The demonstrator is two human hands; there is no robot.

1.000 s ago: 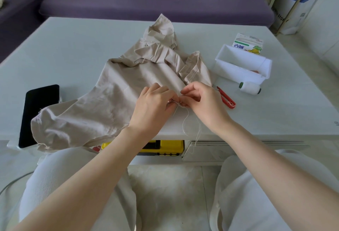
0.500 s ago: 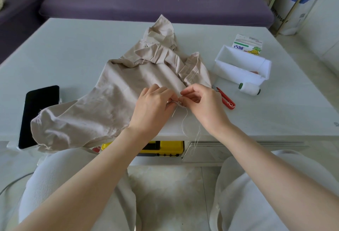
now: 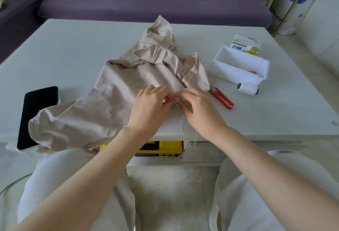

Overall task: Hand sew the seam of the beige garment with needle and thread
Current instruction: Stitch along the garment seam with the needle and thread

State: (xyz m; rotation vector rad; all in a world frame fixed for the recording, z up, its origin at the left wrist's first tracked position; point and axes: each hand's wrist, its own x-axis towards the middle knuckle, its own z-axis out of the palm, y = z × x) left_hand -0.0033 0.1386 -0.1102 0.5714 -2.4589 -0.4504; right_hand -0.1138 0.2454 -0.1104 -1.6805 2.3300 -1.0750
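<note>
The beige garment (image 3: 110, 91) is lying crumpled across the middle of the tabletop (image 3: 73, 51), with its lower left part hanging over the near edge. At the centre of the frame, the left hand (image 3: 148, 109) is pinching the garment's near edge with curled fingers. The right hand (image 3: 200, 111) is meeting it there, its fingers curled and pinching the same fabric; the needle is too small to make out. A pale thread (image 3: 181, 126) is trailing below the right hand. Red thread snips (image 3: 222, 98), a white thread spool (image 3: 248, 88) and a white tray (image 3: 238, 69) are lying at centre right.
</note>
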